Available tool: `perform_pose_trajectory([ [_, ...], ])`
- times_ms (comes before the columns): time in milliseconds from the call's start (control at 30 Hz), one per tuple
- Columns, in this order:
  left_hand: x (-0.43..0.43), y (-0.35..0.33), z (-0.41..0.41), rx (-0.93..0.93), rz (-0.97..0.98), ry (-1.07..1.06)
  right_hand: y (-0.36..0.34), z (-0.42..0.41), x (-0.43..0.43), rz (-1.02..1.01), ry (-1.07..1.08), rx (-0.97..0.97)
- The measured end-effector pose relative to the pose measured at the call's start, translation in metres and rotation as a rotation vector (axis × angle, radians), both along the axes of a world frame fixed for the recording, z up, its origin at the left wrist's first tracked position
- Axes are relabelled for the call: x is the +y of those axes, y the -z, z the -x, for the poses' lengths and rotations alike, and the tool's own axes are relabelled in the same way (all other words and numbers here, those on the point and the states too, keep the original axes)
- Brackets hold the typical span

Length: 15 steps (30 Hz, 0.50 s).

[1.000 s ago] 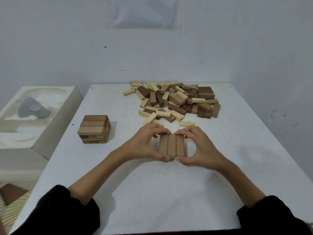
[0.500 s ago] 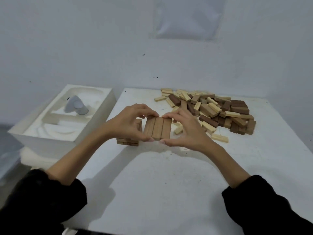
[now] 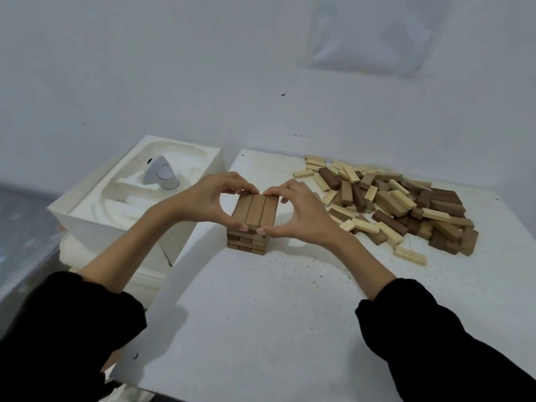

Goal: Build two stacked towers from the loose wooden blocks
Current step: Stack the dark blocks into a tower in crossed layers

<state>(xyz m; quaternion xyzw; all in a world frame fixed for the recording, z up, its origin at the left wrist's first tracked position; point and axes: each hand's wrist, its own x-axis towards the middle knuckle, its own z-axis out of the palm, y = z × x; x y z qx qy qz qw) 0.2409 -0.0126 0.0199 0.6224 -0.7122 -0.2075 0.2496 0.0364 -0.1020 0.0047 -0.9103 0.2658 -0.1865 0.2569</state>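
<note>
1. Hands, in the head view: your left hand (image 3: pixel 211 201) and right hand (image 3: pixel 301 216) are both clamped on the three-block layer (image 3: pixel 256 211). Each thumb is at the near ends and the fingers are curled over the far ends.
2. The layer sits directly over the low tower (image 3: pixel 246 242), which stands on the white surface (image 3: pixel 290 300) near its left edge. Whether the layer already rests on the tower or hangs just above it, you cannot tell from here.
3. The relation that matters is the long axis. The three blocks run away from you, leaning slightly to the right at the far end. Your hands flank them evenly, neither nearer than the other, so the likely move is straight down, not sideways.
4. My judgement is that the risk lies in letting go. Release unevenly and the blocks could splay or skew the layer off square.
5. The loose pile (image 3: pixel 400 204) lies to your right, nearer the right hand.
6. A foam tray (image 3: pixel 87 216) holding a grey object (image 3: pixel 161 177) sits off the left edge.
</note>
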Motion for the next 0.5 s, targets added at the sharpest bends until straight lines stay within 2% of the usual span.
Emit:
perform_pose_trajectory([
  [500, 0.002, 0.011, -0.006, 0.066, -0.076, 0.015, 0.018, -0.008, 0.002, -0.014, 0.021, 0.011],
])
